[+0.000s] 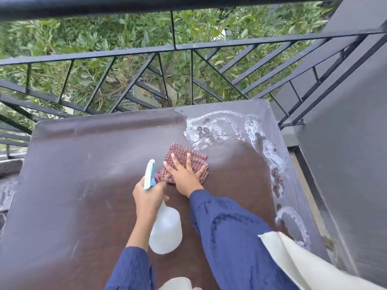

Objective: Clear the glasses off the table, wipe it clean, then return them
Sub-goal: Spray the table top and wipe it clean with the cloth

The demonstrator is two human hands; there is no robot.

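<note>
Nearest, I saw the left hand curled round a spray bottle over the brown table. Just beyond, the right hand lay flat, fingers spread, on a checked cloth mid-table. Foam streaked the far-right corner and right edge, and dry tabletop stretched left. A grey wall hemmed the right side and a railing the far edge.

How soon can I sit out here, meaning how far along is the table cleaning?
Done: no glasses stand on the table, and its middle looks wiped dark. In hand: the right hand presses a checked cloth flat while the left hand grips a spray bottle. Left: foam along the far right and right edge, the dull left part, then returning the glasses.
</note>
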